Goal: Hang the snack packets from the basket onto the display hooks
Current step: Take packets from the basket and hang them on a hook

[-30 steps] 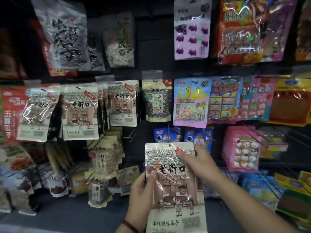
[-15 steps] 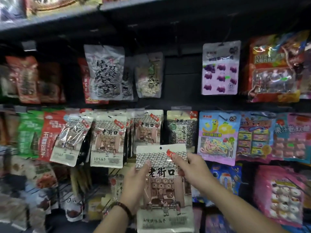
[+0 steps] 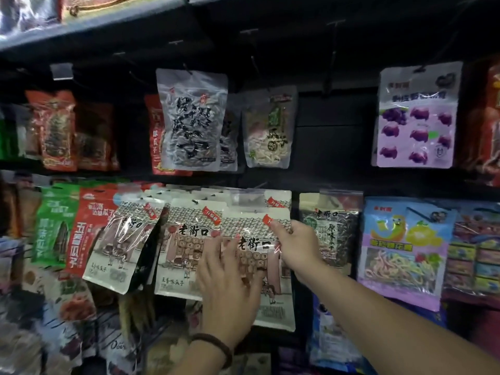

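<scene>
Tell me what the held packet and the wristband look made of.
Packet: probably glossy plastic film; bright glare streaks and wrinkles cross its printed front. Wristband: dark brown, matte, seemingly braided cord or beads; too blurred to tell which.

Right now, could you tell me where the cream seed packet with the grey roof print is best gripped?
Pinch the cream roof-print seed packet at its upper right corner, by the red tag, from the right, as the right hand does. The pouch is flat and upright, so this probably leaves its top middle free for hanging; the left hand steadies its front.
</scene>
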Demonstrator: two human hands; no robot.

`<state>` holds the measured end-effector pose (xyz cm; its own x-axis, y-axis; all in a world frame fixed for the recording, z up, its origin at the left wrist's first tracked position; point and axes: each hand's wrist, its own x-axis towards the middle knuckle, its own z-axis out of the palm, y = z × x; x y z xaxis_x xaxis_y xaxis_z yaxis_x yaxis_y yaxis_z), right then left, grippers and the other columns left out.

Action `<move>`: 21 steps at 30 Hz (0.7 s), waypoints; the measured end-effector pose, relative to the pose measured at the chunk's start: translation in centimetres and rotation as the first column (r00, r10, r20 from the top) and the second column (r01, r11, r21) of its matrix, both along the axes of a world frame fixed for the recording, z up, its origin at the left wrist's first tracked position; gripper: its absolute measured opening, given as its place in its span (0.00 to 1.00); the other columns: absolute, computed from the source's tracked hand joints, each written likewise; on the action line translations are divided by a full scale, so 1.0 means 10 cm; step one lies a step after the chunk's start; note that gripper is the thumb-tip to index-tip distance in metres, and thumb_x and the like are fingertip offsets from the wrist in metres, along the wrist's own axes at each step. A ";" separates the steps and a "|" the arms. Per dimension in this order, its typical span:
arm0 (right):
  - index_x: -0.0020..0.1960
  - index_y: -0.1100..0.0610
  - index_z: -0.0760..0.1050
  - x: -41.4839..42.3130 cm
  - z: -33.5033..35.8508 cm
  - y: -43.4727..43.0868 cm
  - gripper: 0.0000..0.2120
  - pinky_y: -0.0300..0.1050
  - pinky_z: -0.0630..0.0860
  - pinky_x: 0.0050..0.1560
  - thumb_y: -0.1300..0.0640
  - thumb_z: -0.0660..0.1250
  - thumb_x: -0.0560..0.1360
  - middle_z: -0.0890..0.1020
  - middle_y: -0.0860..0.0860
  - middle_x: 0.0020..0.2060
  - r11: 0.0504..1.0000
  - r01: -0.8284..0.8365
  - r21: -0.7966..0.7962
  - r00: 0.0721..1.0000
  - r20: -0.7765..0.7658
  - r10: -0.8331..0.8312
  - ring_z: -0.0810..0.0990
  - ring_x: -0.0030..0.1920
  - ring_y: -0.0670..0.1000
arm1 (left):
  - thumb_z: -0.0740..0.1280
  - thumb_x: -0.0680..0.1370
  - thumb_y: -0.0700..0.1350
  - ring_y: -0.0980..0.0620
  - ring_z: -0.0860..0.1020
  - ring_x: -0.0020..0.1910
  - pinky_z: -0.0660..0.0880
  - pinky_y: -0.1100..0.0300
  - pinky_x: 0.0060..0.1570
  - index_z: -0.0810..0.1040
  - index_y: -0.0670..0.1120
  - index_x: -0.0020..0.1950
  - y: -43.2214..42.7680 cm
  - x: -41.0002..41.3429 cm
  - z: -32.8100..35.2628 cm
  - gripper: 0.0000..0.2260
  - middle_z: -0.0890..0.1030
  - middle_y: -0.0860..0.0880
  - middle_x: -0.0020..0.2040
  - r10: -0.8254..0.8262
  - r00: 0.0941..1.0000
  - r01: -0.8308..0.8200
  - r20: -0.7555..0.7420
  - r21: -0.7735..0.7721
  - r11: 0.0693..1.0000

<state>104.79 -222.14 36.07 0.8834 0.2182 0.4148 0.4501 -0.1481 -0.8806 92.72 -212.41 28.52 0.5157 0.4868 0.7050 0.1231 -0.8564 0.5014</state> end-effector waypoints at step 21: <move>0.55 0.67 0.79 0.26 0.19 0.36 0.22 0.58 0.79 0.53 0.46 0.68 0.83 0.84 0.58 0.44 0.994 0.011 0.105 1.000 0.015 -0.013 0.84 0.48 0.59 | 0.70 0.65 0.76 0.40 0.27 0.81 0.44 0.31 0.79 0.33 0.70 0.81 -0.07 0.45 -0.32 0.57 0.19 0.50 0.79 -0.009 0.986 0.007 -0.168 -0.010 1.000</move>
